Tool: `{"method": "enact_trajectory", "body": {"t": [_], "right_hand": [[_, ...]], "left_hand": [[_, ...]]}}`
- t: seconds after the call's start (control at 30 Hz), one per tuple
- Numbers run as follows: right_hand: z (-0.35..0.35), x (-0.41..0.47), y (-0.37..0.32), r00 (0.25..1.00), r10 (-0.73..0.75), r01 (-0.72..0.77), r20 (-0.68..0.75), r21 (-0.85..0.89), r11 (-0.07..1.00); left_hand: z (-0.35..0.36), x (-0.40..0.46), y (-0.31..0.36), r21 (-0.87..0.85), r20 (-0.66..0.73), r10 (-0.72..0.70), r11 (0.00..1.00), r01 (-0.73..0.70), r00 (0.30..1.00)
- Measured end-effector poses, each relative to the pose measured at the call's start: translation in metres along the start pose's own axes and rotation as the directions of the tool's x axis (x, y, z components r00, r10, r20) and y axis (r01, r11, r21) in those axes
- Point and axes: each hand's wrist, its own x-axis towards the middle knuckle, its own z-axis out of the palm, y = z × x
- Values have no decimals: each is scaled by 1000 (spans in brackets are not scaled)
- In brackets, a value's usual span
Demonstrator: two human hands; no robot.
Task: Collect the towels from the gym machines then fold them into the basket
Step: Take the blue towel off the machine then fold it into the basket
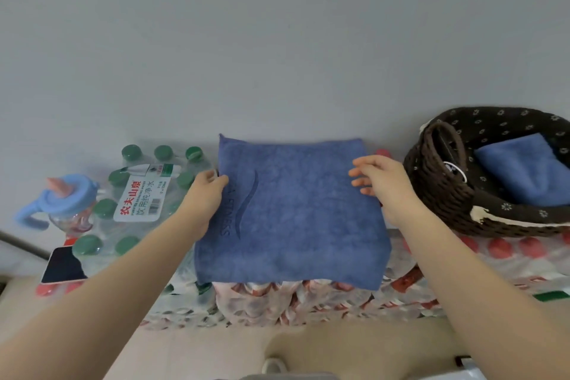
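A folded blue towel [296, 213] with a stitched logo lies flat on packs of bottled water covered by a patterned cloth. My left hand [206, 191] pinches the towel's left edge near the far corner. Over the towel's right edge hovers my right hand [379, 182], fingers spread and holding nothing. At the right stands a dark woven basket [438, 188] with a flower-print lining. Inside it lies another folded blue towel [524, 173].
A shrink-wrapped pack of green-capped water bottles [138, 200] sits left of the towel. Beside it are a blue-lidded sippy bottle [64, 203] and a phone [63, 265]. A pale wall rises close behind. Red-capped bottles [499, 248] line the surface under the basket.
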Motion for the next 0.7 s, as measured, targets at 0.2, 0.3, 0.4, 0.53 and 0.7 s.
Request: {"method": "enact_trajectory", "body": {"t": [0.2,0.3,0.4,0.53,0.7], "right_hand": [[-8,-59,38,969,-132,64,-210,-303,951],[-11,-88,59,926,-103,6,-364,-258,966],[-6,-112,71,923,29,-88,-385,-137,987],[10,-141,86,938,234,-239,-255,10,971],[5,-148,78,916,344,-337,-206,72,939]], "left_hand": [[-23,-31,-40,220,0,17,975,-17,1000],[-31,-51,-47,234,10,47,971,-48,999],[-33,-72,-56,233,20,26,972,-30,999],[-36,-94,-82,155,145,-47,988,24,988],[-39,-102,-89,-94,234,-97,988,122,967]]}}
